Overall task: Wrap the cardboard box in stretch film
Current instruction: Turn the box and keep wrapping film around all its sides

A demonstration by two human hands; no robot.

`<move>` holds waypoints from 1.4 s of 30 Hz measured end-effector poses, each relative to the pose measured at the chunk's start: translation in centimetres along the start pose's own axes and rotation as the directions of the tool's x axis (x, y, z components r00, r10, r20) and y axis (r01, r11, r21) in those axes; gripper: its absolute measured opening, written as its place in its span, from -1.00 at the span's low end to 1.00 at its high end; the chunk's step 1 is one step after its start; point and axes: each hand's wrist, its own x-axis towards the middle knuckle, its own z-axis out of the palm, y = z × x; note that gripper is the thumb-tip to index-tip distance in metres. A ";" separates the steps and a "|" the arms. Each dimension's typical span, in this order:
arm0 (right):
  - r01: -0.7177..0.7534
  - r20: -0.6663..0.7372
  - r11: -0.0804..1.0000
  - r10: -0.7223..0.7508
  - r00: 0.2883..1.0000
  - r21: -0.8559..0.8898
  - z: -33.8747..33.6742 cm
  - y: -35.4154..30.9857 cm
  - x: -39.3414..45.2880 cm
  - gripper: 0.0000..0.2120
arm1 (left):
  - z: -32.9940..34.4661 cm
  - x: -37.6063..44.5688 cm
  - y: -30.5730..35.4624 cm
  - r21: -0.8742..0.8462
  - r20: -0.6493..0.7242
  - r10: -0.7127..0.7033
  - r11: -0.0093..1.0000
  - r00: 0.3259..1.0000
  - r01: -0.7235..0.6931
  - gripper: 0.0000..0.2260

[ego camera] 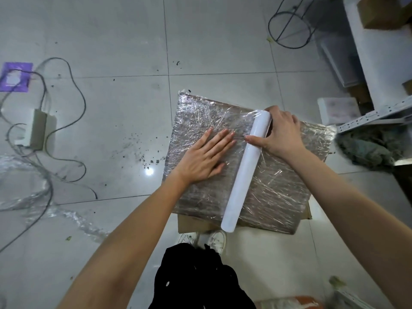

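A flat cardboard box (278,190) covered in shiny, wrinkled stretch film lies on top of another cardboard piece on the tiled floor. Across its top lies a long white roll of stretch film (244,172), slanting from the far right to the near edge. My left hand (207,155) presses flat on the film left of the roll, fingers straight. My right hand (278,132) grips the far end of the roll, thumb lying along its left side.
A power adapter (38,130) with looping cables sits at the left on the floor. Crumpled film (29,192) lies near left. A white metal shelf (379,63) and cloth pile (367,148) stand at right. My white shoes (214,239) are just below the box.
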 end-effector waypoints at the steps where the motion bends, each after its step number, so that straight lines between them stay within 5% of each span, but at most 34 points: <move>1: 0.000 -0.005 1.000 0.000 1.000 -0.006 0.0 -0.2 0.0 -0.30 | 0.0 -0.2 0.0 0.007 -0.014 -0.013 1.000 1.000 0.013 -0.48; 8: -0.041 0.033 0.999 0.040 0.999 0.016 -0.2 -0.7 0.3 -0.28 | 1.2 -3.6 2.7 -0.045 0.024 -0.171 0.984 0.985 0.172 -0.46; 13: -0.210 -0.144 0.978 0.205 0.968 -0.019 1.2 -2.2 -2.1 -0.09 | 1.8 -3.4 2.4 -0.047 0.035 -0.191 0.980 0.981 0.193 -0.47; 21: -0.489 -0.071 0.833 0.521 0.850 0.259 5.7 -6.3 -8.6 -0.44 | 2.4 -4.8 3.0 -0.058 0.030 -0.167 0.984 0.986 0.168 -0.46; 28: -0.420 -0.034 0.808 0.474 0.880 0.413 5.3 -6.3 -10.1 -0.55 | 2.6 -5.4 3.4 -0.066 -0.009 -0.177 0.982 0.984 0.176 -0.43; 33: -0.423 0.118 0.494 0.535 0.837 0.760 5.5 -6.3 -9.9 -0.51 | 2.4 -5.1 3.1 -0.069 -0.018 -0.176 0.982 0.984 0.175 -0.42; 38: -0.439 0.220 0.485 0.443 0.869 0.757 4.3 -5.1 -9.3 -0.65 | 2.4 -5.4 3.3 -0.068 -0.009 -0.176 0.982 0.984 0.175 -0.43; 42: -0.488 0.371 0.309 0.366 0.853 0.816 3.9 -4.8 -9.7 -0.78 | 2.3 -5.1 3.3 -0.048 -0.008 -0.186 0.981 0.982 0.186 -0.45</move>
